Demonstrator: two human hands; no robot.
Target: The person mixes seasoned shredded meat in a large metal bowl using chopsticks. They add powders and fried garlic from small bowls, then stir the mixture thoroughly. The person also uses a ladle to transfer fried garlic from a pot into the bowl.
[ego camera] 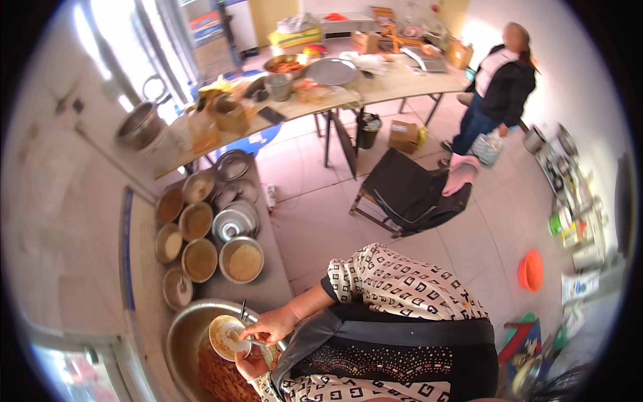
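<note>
My left hand [252,366] grips the lower edge of a small white bowl [219,337] smeared inside with brown-yellow paste. From above, my right hand [275,324] reaches to the bowl's rim, its fingers pinching what looks like a thin metal spoon [257,343]; the spoon's far end is hard to make out. Both hands are over a large metal basin [177,335]. Reddish-brown food in strips [221,374] lies in the basin under the bowl. A dark utensil handle [243,310] sticks up near the basin's rim, close to my right hand.
Several metal bowls of powders and grains [199,260] crowd the metal counter [271,266], beside stacked metal lids [233,223]. A black chair [402,188] stands behind me. Beyond is a cluttered long table [402,83]. A person [502,85] with a bag stands near the far wall.
</note>
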